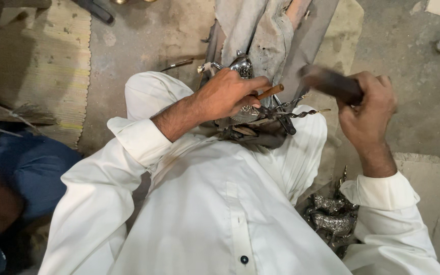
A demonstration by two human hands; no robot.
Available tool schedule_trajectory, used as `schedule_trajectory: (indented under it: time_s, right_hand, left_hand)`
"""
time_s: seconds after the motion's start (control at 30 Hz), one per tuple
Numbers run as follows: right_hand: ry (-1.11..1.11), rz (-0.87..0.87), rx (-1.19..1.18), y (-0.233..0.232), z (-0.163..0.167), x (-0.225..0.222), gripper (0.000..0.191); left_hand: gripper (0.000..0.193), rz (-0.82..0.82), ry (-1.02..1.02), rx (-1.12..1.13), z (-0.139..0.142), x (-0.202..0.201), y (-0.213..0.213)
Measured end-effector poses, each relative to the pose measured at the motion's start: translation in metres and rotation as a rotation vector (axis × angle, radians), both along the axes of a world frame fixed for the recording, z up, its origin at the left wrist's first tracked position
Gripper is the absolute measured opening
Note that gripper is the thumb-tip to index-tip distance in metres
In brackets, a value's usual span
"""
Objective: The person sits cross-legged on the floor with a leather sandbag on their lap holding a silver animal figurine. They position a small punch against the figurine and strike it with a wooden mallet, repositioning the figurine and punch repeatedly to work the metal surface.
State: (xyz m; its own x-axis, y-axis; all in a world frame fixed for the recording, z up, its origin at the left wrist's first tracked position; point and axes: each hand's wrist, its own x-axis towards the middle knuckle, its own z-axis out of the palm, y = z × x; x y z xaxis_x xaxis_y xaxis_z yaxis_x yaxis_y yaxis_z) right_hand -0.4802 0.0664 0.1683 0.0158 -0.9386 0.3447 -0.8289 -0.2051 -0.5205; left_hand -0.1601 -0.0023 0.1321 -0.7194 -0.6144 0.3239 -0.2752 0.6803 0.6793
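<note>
Nearest to me, low by my right knee, a heap of silver metal figurines point(332, 220) lies on the floor, just below my right sleeve. Above it my right hand point(366, 109) is closed in a fist around the handle of a dark hammer point(329, 83), whose head is blurred and points toward the middle of my lap. My left hand point(226, 95) reaches across my knee and is wrapped tight around a shiny embossed metal piece point(243, 69), pressing it down; between its fingers it also pinches a thin wooden-handled punch point(270, 92), the brown end sticking out toward the hammer. Just past that, twisted metal wires point(296, 113) jut out sideways from the piece. The piece rests against a grey, dirty cloth-covered block point(266, 35) that runs away from me. Farther out to the left lies a woven straw mat point(47, 61), on a bare concrete floor point(143, 40).
</note>
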Motion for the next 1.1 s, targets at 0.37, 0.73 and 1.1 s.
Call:
schedule_trajectory:
  time_s: [0.37,0.73,1.1]
  right_hand:
    - [-0.032,-0.01,0.025,-0.004,-0.013,-0.007,0.022]
    - [-0.648,-0.179,0.214,-0.002,0.001,0.012,0.024]
    - [-0.067,-0.02,0.053,0.0,-0.007,0.003,0.022]
  left_hand:
    - [0.033,-0.021,-0.013,0.042,0.0,-0.003,-0.004]
    - [0.03,-0.086,0.037,0.002,-0.001,-0.003,-0.009]
    - [0.035,-0.128,0.015,0.022,0.004,-0.002,-0.012]
